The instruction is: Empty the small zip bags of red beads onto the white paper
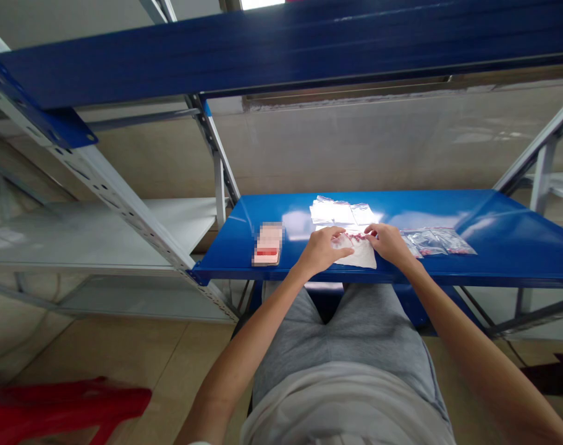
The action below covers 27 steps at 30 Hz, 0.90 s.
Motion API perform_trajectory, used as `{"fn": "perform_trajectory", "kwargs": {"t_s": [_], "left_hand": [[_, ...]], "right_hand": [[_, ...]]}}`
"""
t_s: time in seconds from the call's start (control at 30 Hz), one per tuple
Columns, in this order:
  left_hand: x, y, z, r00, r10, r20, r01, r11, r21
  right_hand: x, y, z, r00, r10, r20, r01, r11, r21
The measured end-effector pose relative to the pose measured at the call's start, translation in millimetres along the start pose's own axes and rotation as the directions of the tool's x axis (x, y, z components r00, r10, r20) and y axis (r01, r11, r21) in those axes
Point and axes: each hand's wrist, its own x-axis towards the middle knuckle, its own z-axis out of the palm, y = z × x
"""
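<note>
A white cloth or paper sheet [361, 256] lies near the front edge of the blue shelf, with small red pieces [356, 237] gathered along its upper part. My left hand [322, 248] rests at its left side, thumb and fingers apart around the red pieces. From the right, my right hand [389, 242] reaches in with fingertips bent close together at the end of the red pieces. Whatever is between those fingertips is too small to make out. Just right of that hand lie several clear plastic bags [427, 241] with red bits inside.
Behind the sheet are white packets [341, 212] in clear plastic. A pixelated phone-like object [268, 243] lies at left on the blue shelf [494, 228]. A blue beam [281, 52] crosses overhead. Metal uprights [123, 198] stand left; a red plastic stool [68, 408] is on the floor.
</note>
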Motion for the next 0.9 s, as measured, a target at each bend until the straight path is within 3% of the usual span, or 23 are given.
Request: {"fn": "perform_trajectory", "kwargs": {"t_s": [0.3,0.5,0.6,0.73,0.9], "left_hand": [[-1,6,0.6,1.0,-0.021,0.018,0.021,1.0,0.005],[-1,9,-0.5,0.999,-0.03,0.014,0.03,1.0,-0.005],[-1,9,0.1,1.0,-0.028,0.014,0.028,0.999,-0.015],[-1,7,0.0,1.0,-0.003,0.017,0.004,0.999,-0.043],[0,5,-1.3,1.0,-0.01,0.004,0.01,1.0,-0.022]], "right_hand": [[1,-2,7,1.0,-0.02,0.003,0.02,0.999,-0.026],[1,-20,-18,0.999,0.022,-0.037,-0.016,0.989,0.149],[-2,-43,-37,0.998,-0.066,-0.02,0.069,0.955,0.289],[-7,-70,-50,0.986,-0.164,0.043,0.138,0.925,0.354],[-4,-62,-45,0.989,-0.148,0.024,0.133,0.94,0.313]]}}
